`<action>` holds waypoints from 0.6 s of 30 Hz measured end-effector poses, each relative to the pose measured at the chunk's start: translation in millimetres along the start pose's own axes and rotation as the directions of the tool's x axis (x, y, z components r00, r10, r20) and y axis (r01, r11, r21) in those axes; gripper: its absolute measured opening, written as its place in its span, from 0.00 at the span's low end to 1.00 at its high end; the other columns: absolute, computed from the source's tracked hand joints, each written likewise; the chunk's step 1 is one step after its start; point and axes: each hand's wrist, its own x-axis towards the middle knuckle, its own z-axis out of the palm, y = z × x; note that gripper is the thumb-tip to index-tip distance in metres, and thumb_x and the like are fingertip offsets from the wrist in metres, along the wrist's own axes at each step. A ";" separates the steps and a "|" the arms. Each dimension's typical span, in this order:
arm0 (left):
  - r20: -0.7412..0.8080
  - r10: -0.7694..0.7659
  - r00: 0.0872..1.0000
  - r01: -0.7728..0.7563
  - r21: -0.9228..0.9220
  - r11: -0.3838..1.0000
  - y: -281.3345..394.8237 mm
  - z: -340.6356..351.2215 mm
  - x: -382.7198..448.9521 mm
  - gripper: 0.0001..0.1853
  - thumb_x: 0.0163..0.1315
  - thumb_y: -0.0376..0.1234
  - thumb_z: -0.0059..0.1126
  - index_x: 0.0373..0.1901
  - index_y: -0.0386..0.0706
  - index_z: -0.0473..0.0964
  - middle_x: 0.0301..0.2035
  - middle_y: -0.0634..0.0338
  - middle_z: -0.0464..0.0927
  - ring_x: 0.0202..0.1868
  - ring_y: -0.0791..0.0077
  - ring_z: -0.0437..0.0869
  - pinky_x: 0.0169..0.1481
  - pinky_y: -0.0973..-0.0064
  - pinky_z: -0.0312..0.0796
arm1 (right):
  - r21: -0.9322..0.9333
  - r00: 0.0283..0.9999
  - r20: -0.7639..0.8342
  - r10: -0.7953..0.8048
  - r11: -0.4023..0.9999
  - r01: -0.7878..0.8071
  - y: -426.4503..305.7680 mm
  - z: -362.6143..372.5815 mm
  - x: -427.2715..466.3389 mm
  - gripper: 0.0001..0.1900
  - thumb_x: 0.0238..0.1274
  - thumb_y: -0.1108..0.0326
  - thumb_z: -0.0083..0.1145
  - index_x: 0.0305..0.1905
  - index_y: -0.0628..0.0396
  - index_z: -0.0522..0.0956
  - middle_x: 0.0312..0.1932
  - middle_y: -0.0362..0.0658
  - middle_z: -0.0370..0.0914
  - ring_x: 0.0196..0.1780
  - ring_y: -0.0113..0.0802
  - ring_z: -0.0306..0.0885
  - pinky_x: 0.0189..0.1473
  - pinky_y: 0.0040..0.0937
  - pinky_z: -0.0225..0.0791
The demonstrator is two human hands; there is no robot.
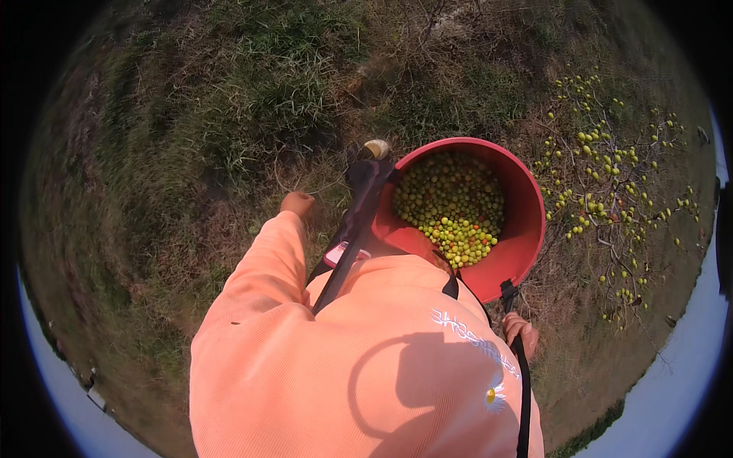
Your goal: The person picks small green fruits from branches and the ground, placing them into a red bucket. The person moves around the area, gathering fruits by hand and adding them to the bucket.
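Note:
A red plastic bucket (529, 189) hangs tilted against my front on black straps. Small round green fruits (458, 240), a few of them orange-red, lie in its lower part; shadow covers many of them. My right hand (521, 334) is curled around the black strap (523, 378) just below the clip on the bucket's rim. Out to the left, beside my leg, my left hand (298, 204) hangs as a loose fist above dry grass. Nothing shows in it, though its palm side is hidden.
A thin branching fruit tree (613, 200), full of green jujube-like fruits, stands close to the bucket's right. Tall green grass (286, 80) and tangled dry stems cover the ground ahead. A shoe tip (378, 149) shows beside the bucket. A dark strap (355, 229) crosses my left leg.

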 end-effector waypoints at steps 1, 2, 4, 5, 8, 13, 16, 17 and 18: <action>-0.039 0.043 0.998 -0.041 0.060 0.997 -3.5 -1.3 4.7 0.08 0.55 0.36 0.58 0.28 0.41 0.82 0.19 0.63 0.80 0.20 0.79 0.78 0.26 0.78 0.69 | 0.007 1.000 0.004 0.011 1.000 -0.011 1.2 1.1 -2.2 0.28 0.70 0.55 0.36 0.12 0.56 0.64 0.11 0.40 0.59 0.18 0.33 0.57 0.35 0.35 0.56; -0.058 0.038 0.998 -0.034 0.062 0.998 -9.4 -2.0 9.9 0.09 0.55 0.36 0.58 0.27 0.41 0.82 0.19 0.63 0.80 0.20 0.79 0.78 0.27 0.78 0.69 | 0.014 1.000 0.001 0.030 0.999 -0.030 3.3 2.4 -4.9 0.29 0.71 0.54 0.35 0.12 0.55 0.64 0.11 0.40 0.60 0.17 0.32 0.57 0.35 0.35 0.56; -0.080 0.020 0.997 -0.015 0.056 0.998 -21.7 -0.4 20.7 0.10 0.54 0.38 0.58 0.25 0.42 0.82 0.18 0.64 0.80 0.20 0.80 0.78 0.27 0.78 0.70 | 0.012 0.999 -0.010 0.054 0.998 -0.053 7.8 3.9 -7.0 0.30 0.72 0.55 0.34 0.12 0.54 0.65 0.11 0.40 0.61 0.17 0.31 0.57 0.35 0.35 0.56; -0.080 -0.004 0.997 0.010 0.084 0.996 -26.9 1.4 27.7 0.10 0.54 0.38 0.58 0.25 0.43 0.82 0.18 0.64 0.80 0.20 0.79 0.78 0.27 0.78 0.70 | 0.025 0.998 -0.026 0.057 0.998 -0.056 11.8 4.3 -6.4 0.30 0.72 0.55 0.34 0.12 0.55 0.65 0.11 0.40 0.62 0.17 0.32 0.57 0.35 0.35 0.56; -0.070 -0.072 0.995 0.082 0.163 0.983 -35.5 9.9 40.4 0.11 0.53 0.40 0.57 0.24 0.44 0.82 0.17 0.63 0.79 0.21 0.76 0.80 0.29 0.77 0.71 | 0.058 0.994 -0.056 0.097 0.994 -0.093 20.9 1.2 -2.2 0.29 0.72 0.56 0.35 0.12 0.55 0.66 0.11 0.42 0.63 0.17 0.32 0.57 0.35 0.35 0.56; -0.023 -0.065 0.998 0.068 0.188 0.980 -22.2 28.5 40.9 0.11 0.53 0.40 0.58 0.25 0.43 0.82 0.18 0.61 0.80 0.21 0.75 0.80 0.30 0.74 0.72 | 0.094 0.985 -0.024 0.169 0.982 -0.166 28.6 -5.1 0.6 0.29 0.72 0.57 0.35 0.12 0.56 0.66 0.10 0.42 0.63 0.17 0.33 0.57 0.33 0.37 0.56; -0.008 -0.015 1.000 0.016 0.167 0.986 -3.8 20.3 41.0 0.11 0.54 0.40 0.58 0.26 0.42 0.82 0.19 0.61 0.80 0.20 0.75 0.80 0.29 0.74 0.72 | 0.107 0.986 -0.064 0.152 0.984 -0.145 25.4 -1.6 -3.4 0.30 0.72 0.56 0.34 0.11 0.57 0.64 0.10 0.41 0.62 0.16 0.33 0.56 0.34 0.36 0.57; -0.015 0.000 1.000 0.002 0.150 0.989 3.1 14.7 42.4 0.11 0.55 0.40 0.58 0.27 0.42 0.82 0.19 0.61 0.80 0.20 0.75 0.80 0.29 0.74 0.72 | 0.103 0.986 -0.077 0.148 0.985 -0.140 23.8 0.5 -5.0 0.30 0.73 0.57 0.34 0.11 0.57 0.64 0.10 0.41 0.62 0.16 0.33 0.56 0.34 0.36 0.57; -0.020 0.017 1.000 -0.014 0.132 0.991 9.7 9.6 43.5 0.11 0.55 0.40 0.57 0.27 0.41 0.82 0.19 0.61 0.80 0.21 0.75 0.80 0.29 0.74 0.71 | 0.100 0.987 -0.083 0.136 0.987 -0.128 21.8 2.9 -7.6 0.30 0.73 0.57 0.34 0.11 0.56 0.64 0.10 0.41 0.62 0.16 0.33 0.56 0.34 0.36 0.57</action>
